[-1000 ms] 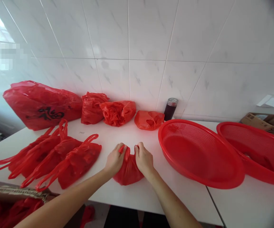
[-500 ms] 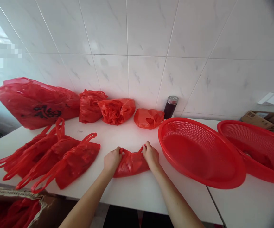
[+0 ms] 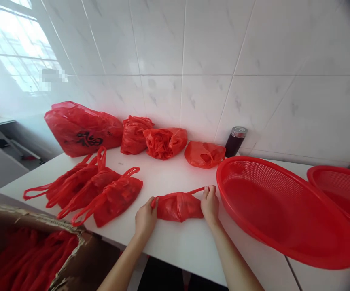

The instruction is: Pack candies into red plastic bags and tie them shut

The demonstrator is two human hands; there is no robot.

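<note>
1. While the small red plastic bag point(image 3: 178, 206) lies flat on the white surface point(image 3: 175, 242) near its front edge, the left hand point(image 3: 145, 218) pinches the bag's left end and the right hand point(image 3: 210, 203) pinches its right handle, both sets of fingers closed on the plastic.
2. The bag is stretched sideways between the two hands, so the step in hand looks like pulling it taut and smoothing it out.
3. To the left lies a row of finished-looking flattened bags point(image 3: 102, 192) with their handles trailing left; a large red basket point(image 3: 284, 218) sits just right of the right hand.
4. Judging from that row, the next move calls for keeping both grips firm and even so the thin plastic flattens without tearing, then laying it beside the others.
</note>
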